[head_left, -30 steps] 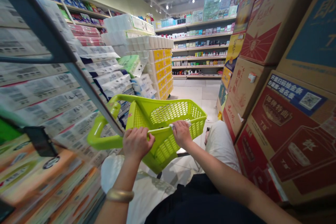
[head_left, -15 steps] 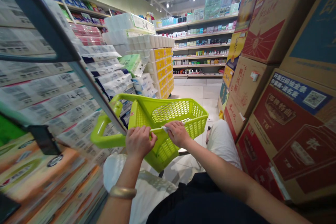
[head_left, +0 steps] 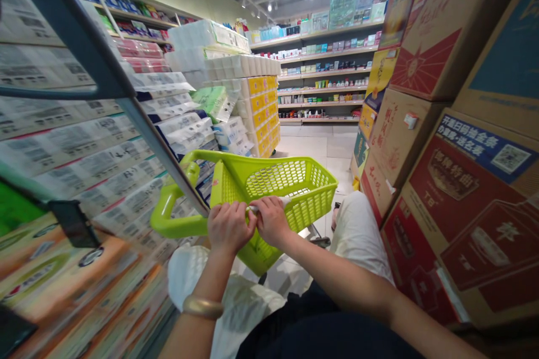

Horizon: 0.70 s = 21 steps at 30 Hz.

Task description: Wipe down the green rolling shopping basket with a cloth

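A lime-green plastic shopping cart [head_left: 311,197] with perforated sides stands in front of me. My left hand [head_left: 230,225] is closed over the cart's near rim, close to the handle end; a gold-coloured bangle circles that wrist. Right beside it, my right hand [head_left: 270,219] is closed on the same rim around a small white wipe [head_left: 286,201], perhaps a tissue. The two hands almost touch. What lies under the fingers is hidden. The cart's thick green handle [head_left: 174,229] curves out at the left.
A grey metal pole [head_left: 158,146] with a dark handle slants across the left. Packs of tissue paper [head_left: 122,160] are stacked there. Printed cartons [head_left: 471,190] rise close on the right. Shelves of small products [head_left: 324,73] stand at the back, beyond the tiled floor [head_left: 311,147].
My right hand has slid left along the rim, up against my left hand. White material now also shows on the right hand's right side. The left hand keeps its place on the rim.
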{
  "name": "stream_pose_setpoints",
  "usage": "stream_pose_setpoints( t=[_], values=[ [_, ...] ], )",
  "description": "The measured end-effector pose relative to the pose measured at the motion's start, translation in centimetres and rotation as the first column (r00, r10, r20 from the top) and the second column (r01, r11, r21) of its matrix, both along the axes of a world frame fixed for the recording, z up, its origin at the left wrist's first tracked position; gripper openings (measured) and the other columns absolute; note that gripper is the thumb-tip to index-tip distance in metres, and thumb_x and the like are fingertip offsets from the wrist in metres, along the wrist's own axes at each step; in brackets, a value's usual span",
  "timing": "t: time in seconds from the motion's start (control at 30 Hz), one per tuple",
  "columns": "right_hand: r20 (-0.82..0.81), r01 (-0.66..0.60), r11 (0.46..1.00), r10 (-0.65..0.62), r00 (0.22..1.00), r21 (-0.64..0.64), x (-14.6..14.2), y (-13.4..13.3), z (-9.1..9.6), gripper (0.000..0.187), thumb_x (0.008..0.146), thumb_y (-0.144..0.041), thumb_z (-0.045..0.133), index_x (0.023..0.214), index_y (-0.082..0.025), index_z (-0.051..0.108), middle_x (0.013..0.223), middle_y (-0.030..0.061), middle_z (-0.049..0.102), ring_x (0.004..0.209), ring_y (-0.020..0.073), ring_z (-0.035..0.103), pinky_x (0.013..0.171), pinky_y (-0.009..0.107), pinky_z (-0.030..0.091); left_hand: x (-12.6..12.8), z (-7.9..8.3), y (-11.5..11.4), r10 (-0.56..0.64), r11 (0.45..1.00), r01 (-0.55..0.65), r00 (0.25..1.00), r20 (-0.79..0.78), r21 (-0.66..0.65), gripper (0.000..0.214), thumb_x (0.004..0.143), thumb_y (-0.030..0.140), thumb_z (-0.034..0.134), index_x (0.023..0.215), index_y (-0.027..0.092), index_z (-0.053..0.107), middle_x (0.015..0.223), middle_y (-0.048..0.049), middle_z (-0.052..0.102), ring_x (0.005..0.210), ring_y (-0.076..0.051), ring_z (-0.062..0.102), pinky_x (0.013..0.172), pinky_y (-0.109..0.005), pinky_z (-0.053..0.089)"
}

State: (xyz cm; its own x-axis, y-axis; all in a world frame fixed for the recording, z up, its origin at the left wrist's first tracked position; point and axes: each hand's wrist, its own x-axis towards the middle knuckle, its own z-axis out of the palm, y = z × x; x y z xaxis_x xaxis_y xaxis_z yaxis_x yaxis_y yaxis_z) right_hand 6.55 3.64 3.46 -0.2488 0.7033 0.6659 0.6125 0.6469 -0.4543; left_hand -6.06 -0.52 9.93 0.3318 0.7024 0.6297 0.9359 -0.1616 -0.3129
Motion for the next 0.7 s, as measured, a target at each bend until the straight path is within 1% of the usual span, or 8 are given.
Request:
stream_pose_setpoints(
  t=[0.07, 0.17, 0.33, 0.43, 0.5, 0.57, 0.63, 0.7],
  values=[
    [0.052, -0.024, 0.999, 0.022, 0.998, 0.027, 0.2, 0.2, 0.1, 0.022, 0.089, -0.021, 0.050, 0.107, -0.023, 0.061, 0.100, 0.0057, 0.062, 0.096, 0.0228, 0.049, 0.089, 0.036, 0.035, -0.1, -0.1, 0.1, -0.003, 1.000, 0.003, 1.000, -0.012, 0.005, 0.025, 0.086, 0.030, 0.043, 0.070, 0.020, 0.060, 0.065, -0.0056, 0.061, 0.069, -0.023, 0.054, 0.073, -0.039, 0.030],
    [0.150, -0.051, 0.997, 0.041, 0.988, 0.060, 2.1, 1.0, -0.2, 0.026, 0.087, -0.018, 0.051, 0.110, -0.023, 0.061, 0.101, 0.0051, 0.063, 0.095, 0.0220, 0.051, 0.088, 0.035, 0.035, -0.3, -0.2, 0.2, -0.021, 1.000, 0.021, 1.000, 0.003, 0.002, 0.024, 0.085, 0.029, 0.044, 0.071, 0.020, 0.060, 0.066, -0.0054, 0.061, 0.070, -0.023, 0.054, 0.073, -0.039, 0.029],
    [0.189, 0.050, 0.997, -0.059, 0.980, 0.050, 6.8, 2.6, -1.5, 0.025, 0.084, -0.013, 0.050, 0.104, -0.023, 0.062, 0.097, 0.0048, 0.064, 0.093, 0.0213, 0.051, 0.088, 0.034, 0.034, -0.7, -0.4, 0.6, -0.059, 0.998, 0.058, 0.997, 0.040, 0.015, 0.020, 0.083, 0.027, 0.047, 0.070, 0.020, 0.061, 0.065, -0.0043, 0.060, 0.069, -0.022, 0.053, 0.074, -0.038, 0.029],
    [0.216, 0.095, 0.995, -0.098, 0.971, 0.024, 8.4, 3.0, -1.9, 0.024, 0.083, -0.012, 0.052, 0.102, -0.021, 0.062, 0.097, 0.0048, 0.064, 0.093, 0.0210, 0.051, 0.087, 0.033, 0.033, -0.8, -0.5, 1.0, -0.058, 0.997, 0.056, 0.998, 0.036, 0.048, 0.021, 0.083, 0.028, 0.048, 0.068, 0.020, 0.060, 0.064, -0.0033, 0.060, 0.068, -0.021, 0.053, 0.074, -0.038, 0.030],
    [0.210, 0.163, 0.987, -0.157, 0.965, -0.011, 8.1, 2.9, -1.7, 0.022, 0.082, -0.012, 0.053, 0.099, -0.020, 0.063, 0.097, 0.0053, 0.064, 0.094, 0.0216, 0.050, 0.088, 0.033, 0.032, -0.7, -0.5, 1.2, -0.054, 0.997, 0.052, 0.998, 0.030, 0.063, 0.021, 0.083, 0.028, 0.048, 0.067, 0.020, 0.059, 0.063, -0.0029, 0.060, 0.067, -0.021, 0.053, 0.074, -0.038, 0.030],
    [0.183, 0.220, 0.974, -0.208, 0.961, -0.047, 6.6, 2.5, -1.3, 0.020, 0.082, -0.013, 0.053, 0.097, -0.020, 0.063, 0.096, 0.0056, 0.063, 0.095, 0.0222, 0.048, 0.088, 0.034, 0.031, -0.6, -0.5, 1.3, -0.054, 0.996, 0.052, 0.998, 0.026, 0.069, 0.021, 0.083, 0.029, 0.049, 0.066, 0.020, 0.058, 0.062, -0.0028, 0.060, 0.067, -0.021, 0.053, 0.073, -0.038, 0.030],
    [0.166, 0.201, 0.978, -0.190, 0.968, -0.055, 4.4, 2.0, -0.7, 0.020, 0.083, -0.015, 0.053, 0.099, -0.021, 0.063, 0.098, 0.0052, 0.062, 0.096, 0.0223, 0.047, 0.089, 0.035, 0.031, -0.5, -0.4, 1.4, -0.052, 0.996, 0.050, 0.998, 0.023, 0.072, 0.021, 0.083, 0.029, 0.049, 0.066, 0.020, 0.058, 0.062, -0.0030, 0.060, 0.067, -0.021, 0.053, 0.073, -0.038, 0.030],
    [0.173, 0.126, 0.991, -0.117, 0.978, -0.039, 2.3, 1.5, -0.1, 0.023, 0.083, -0.016, 0.054, 0.104, -0.022, 0.062, 0.100, 0.0046, 0.062, 0.096, 0.0221, 0.046, 0.090, 0.035, 0.031, -0.5, -0.3, 1.4, -0.046, 0.996, 0.045, 0.999, 0.012, 0.077, 0.021, 0.083, 0.029, 0.049, 0.066, 0.020, 0.059, 0.062, -0.0032, 0.060, 0.067, -0.021, 0.053, 0.072, -0.038, 0.029]
  ],
)
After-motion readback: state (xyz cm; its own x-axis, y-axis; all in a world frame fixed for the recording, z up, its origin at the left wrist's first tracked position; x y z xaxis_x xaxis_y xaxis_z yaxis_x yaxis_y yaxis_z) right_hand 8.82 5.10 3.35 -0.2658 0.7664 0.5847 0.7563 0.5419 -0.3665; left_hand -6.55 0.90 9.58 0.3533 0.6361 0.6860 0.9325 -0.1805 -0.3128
